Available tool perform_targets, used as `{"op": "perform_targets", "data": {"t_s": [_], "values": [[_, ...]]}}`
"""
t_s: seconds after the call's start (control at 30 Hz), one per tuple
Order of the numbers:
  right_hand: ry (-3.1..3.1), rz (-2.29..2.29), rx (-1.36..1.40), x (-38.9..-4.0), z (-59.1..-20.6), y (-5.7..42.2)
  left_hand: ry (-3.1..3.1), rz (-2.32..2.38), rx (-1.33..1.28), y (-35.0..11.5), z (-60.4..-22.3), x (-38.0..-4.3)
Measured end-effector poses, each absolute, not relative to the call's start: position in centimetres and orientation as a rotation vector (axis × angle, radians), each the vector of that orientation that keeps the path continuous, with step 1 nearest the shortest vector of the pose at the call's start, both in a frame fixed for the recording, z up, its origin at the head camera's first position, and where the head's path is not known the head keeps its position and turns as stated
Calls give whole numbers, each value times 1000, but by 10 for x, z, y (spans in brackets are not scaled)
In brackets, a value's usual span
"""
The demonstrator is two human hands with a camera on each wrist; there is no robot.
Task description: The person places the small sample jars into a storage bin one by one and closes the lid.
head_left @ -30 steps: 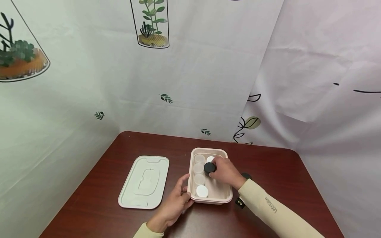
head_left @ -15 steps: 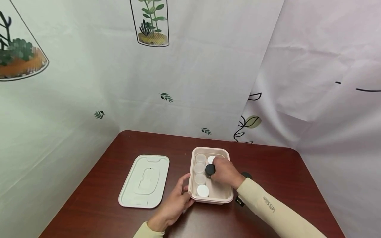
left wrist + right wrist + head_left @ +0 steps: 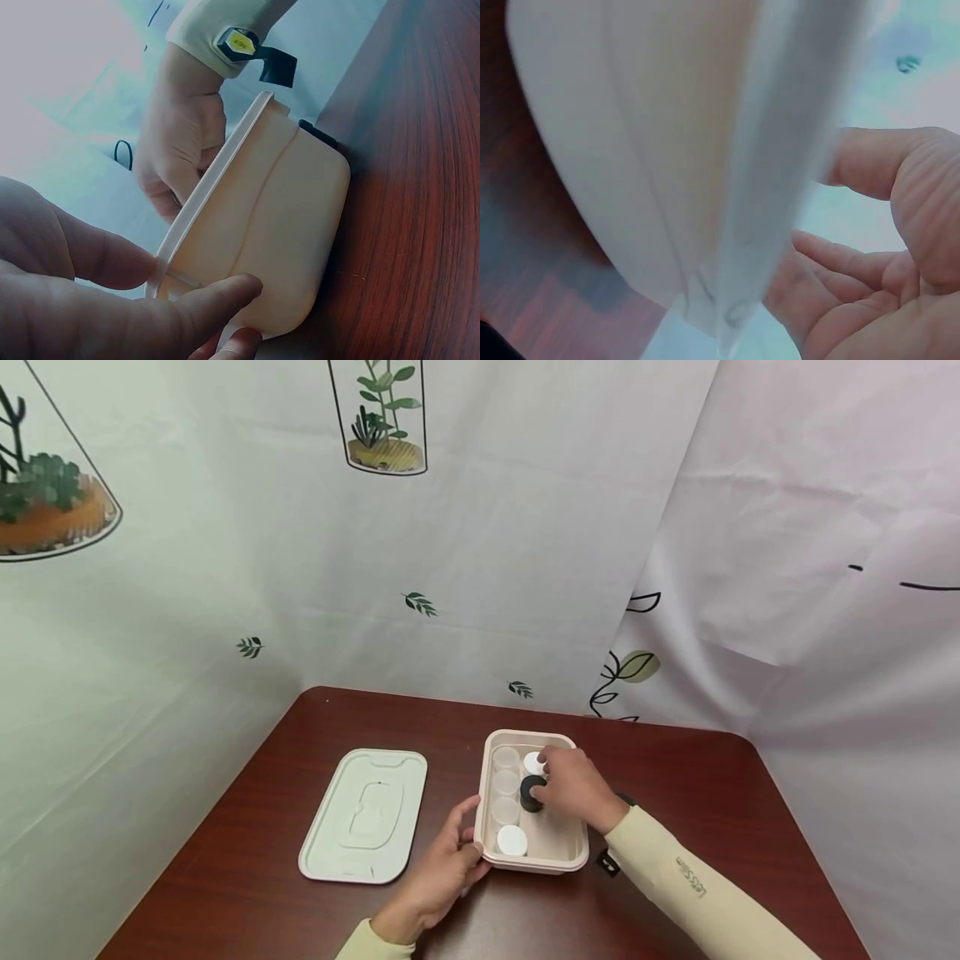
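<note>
In the head view, a pale pink rectangular tub [image 3: 567, 852] holds several small round jars. Three translucent-topped ones, such as this jar [image 3: 506, 811], line its left side. One white-capped jar [image 3: 512, 841] sits near the front left, and another white-capped jar [image 3: 533, 763] stands at the back right. A black-lidded jar [image 3: 532, 797] stands just in front of the latter. My right hand [image 3: 579, 787] is over the tub, thumb at the black lid and fingers spread near the white cap; the tub wall hides its fingertips in the right wrist view. My left hand [image 3: 444, 870] grips the tub's front-left corner.
A flat white lid [image 3: 363, 817] lies left of the tub on the dark red wooden table [image 3: 247, 860]. A black device [image 3: 607, 862] shows at my right wrist. Printed white cloth [image 3: 525, 568] hangs behind and at both sides.
The black-lidded jar has shifted slightly forward and right inside the tub. My right fingers have spread and loosened around it. My left hand stays at the corner.
</note>
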State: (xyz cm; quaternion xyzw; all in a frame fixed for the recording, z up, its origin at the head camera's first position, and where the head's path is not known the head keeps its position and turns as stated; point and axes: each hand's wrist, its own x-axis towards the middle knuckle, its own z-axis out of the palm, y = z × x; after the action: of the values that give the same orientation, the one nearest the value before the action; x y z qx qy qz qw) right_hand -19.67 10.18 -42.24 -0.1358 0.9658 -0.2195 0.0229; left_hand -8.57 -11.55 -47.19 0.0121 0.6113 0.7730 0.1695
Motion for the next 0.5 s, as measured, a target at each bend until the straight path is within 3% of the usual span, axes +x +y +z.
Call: {"op": "perform_targets", "data": {"t_s": [0.5], "values": [[2826,-1318,-258,-195,-406,170,1741,2191,22,-114,-472,-86]]}}
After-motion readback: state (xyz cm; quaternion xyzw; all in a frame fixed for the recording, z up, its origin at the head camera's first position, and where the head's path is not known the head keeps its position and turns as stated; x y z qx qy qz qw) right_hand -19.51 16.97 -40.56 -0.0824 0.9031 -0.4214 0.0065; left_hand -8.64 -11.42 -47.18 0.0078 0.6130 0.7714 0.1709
